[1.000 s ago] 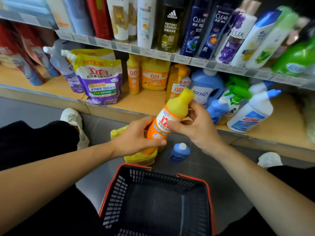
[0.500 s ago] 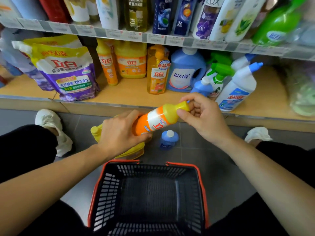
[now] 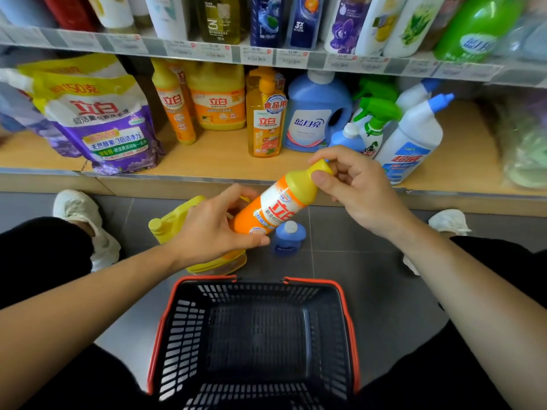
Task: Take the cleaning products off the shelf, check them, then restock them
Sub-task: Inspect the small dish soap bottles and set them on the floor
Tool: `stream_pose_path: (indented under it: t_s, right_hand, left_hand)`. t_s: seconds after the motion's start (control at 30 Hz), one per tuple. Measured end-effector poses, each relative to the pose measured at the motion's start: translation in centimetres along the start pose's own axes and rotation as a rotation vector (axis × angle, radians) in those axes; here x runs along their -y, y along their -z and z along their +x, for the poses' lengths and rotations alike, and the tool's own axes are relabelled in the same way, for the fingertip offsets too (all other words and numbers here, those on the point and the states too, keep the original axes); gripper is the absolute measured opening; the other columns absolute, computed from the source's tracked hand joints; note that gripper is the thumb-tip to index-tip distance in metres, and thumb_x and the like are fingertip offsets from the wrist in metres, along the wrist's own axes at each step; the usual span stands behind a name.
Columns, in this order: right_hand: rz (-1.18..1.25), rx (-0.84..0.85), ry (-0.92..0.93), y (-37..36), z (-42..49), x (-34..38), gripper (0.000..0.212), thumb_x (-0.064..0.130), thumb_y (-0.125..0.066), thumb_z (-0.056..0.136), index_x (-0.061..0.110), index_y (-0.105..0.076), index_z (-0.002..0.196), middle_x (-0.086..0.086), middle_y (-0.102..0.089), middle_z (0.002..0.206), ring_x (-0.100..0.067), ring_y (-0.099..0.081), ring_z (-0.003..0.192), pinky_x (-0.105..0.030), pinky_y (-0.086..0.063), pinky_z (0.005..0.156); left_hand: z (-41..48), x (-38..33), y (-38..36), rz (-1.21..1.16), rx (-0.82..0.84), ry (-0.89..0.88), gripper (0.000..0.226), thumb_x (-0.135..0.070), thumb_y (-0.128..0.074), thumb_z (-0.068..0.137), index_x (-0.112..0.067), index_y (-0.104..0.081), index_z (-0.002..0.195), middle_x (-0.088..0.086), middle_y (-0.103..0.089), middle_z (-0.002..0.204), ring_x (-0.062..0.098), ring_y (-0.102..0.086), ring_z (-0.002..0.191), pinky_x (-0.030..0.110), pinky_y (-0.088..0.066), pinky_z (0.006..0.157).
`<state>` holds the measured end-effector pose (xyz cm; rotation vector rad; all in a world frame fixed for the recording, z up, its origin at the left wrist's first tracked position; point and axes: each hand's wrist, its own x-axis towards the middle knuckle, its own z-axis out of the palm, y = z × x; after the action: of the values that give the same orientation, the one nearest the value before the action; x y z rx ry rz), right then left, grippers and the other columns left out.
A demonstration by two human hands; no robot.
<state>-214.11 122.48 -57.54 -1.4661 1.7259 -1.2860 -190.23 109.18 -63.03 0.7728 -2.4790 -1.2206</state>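
An orange bottle [image 3: 278,204] with a yellow top and white label lies tilted between my hands, cap pointing up and right, above the floor in front of the bottom shelf [image 3: 225,161]. My left hand [image 3: 207,229] grips its orange base. My right hand [image 3: 355,184] pinches the yellow cap end with thumb and fingers. On the floor below stand a yellow jug [image 3: 174,224], partly hidden by my left hand, and a small blue bottle [image 3: 288,238].
A black basket with an orange rim [image 3: 161,327] sits on the grey floor between my knees. The bottom shelf holds a purple refill pouch [image 3: 103,125], orange bottles [image 3: 176,113], a blue detergent jug [image 3: 316,113] and white spray bottles [image 3: 411,137]. Shampoo bottles fill the shelf above.
The orange bottle has tipped from nearly upright to a slanted lie, and my right hand has slid up from its shoulder to its cap. My view has dropped lower.
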Motion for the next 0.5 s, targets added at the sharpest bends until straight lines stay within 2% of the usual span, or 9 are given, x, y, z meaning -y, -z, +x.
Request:
stream_pose_path:
  t_s: [0.07, 0.13, 0.23, 0.3, 0.37, 0.43, 0.5]
  right_hand:
    - [-0.028, 0.061, 0.009, 0.5, 0.0, 0.3, 0.018, 0.019, -0.065, 0.096, 0.029, -0.063, 0.111, 0.003, -0.061, 0.089, -0.012, -0.057, 0.082, -0.027, -0.050, 0.072]
    - [-0.065, 0.114, 0.019, 0.9, 0.0, 0.7, 0.019, 0.015, -0.066, 0.095, 0.024, -0.063, 0.112, -0.005, -0.061, 0.099, -0.024, -0.058, 0.088, -0.032, -0.052, 0.077]
    - [-0.087, 0.160, 0.024, 1.2, -0.2, 1.1, 0.021, 0.017, -0.070, 0.092, 0.020, -0.065, 0.112, -0.014, -0.062, 0.100, -0.031, -0.059, 0.090, -0.038, -0.053, 0.078]
    - [-0.094, 0.133, 0.010, 1.1, -0.3, 1.1, 0.022, 0.021, -0.072, 0.088, 0.016, -0.068, 0.109, -0.018, -0.065, 0.097, -0.036, -0.060, 0.087, -0.047, -0.054, 0.076]
    - [-0.094, 0.066, -0.019, 0.8, -0.4, 0.8, 0.022, 0.021, -0.076, 0.085, 0.012, -0.072, 0.104, -0.023, -0.065, 0.090, -0.041, -0.059, 0.081, -0.052, -0.052, 0.072]
    - [-0.116, 0.000, -0.045, 0.3, -0.3, 0.6, 0.017, 0.018, -0.078, 0.085, 0.009, -0.072, 0.097, -0.025, -0.064, 0.082, -0.038, -0.056, 0.072, -0.048, -0.051, 0.066]
    - [-0.128, -0.055, -0.073, 0.0, -0.1, 0.4, 0.014, 0.018, -0.077, 0.086, 0.007, -0.072, 0.092, -0.027, -0.061, 0.072, -0.032, -0.051, 0.061, -0.041, -0.046, 0.059]
  left_hand:
    - [0.3, 0.2, 0.1, -0.242, 0.119, 0.046, 0.071, -0.047, -0.093, 0.063, -0.033, -0.056, 0.123, -0.007, -0.074, 0.107, 0.012, -0.070, 0.101, 0.037, -0.060, 0.084]
    - [0.6, 0.4, 0.1, -0.429, 0.244, 0.087, 0.067, -0.021, -0.092, 0.070, -0.020, -0.057, 0.127, 0.004, -0.075, 0.111, 0.019, -0.072, 0.103, 0.035, -0.060, 0.086]
    - [0.6, 0.6, 0.0, -0.529, 0.399, 0.130, 0.059, -0.010, -0.083, 0.077, -0.012, -0.056, 0.129, 0.010, -0.076, 0.111, 0.022, -0.073, 0.102, 0.026, -0.057, 0.085]
    - [0.5, 0.6, -0.2, -0.494, 0.421, 0.132, 0.058, -0.012, -0.083, 0.078, -0.015, -0.056, 0.128, 0.010, -0.076, 0.111, 0.025, -0.072, 0.104, 0.029, -0.057, 0.086]
    - [0.4, 0.7, -0.6, -0.396, 0.354, 0.116, 0.059, -0.017, -0.088, 0.074, -0.022, -0.058, 0.124, 0.006, -0.075, 0.110, 0.024, -0.071, 0.104, 0.032, -0.059, 0.087]
    - [0.3, 0.5, -0.8, -0.241, 0.224, 0.100, 0.067, -0.034, -0.094, 0.066, -0.030, -0.056, 0.121, -0.001, -0.073, 0.107, 0.018, -0.070, 0.102, 0.040, -0.059, 0.088]
    - [0.0, 0.3, -0.8, -0.039, 0.098, 0.069, 0.073, -0.060, -0.086, 0.060, -0.037, -0.053, 0.121, -0.010, -0.071, 0.109, 0.013, -0.069, 0.098, 0.045, -0.058, 0.084]
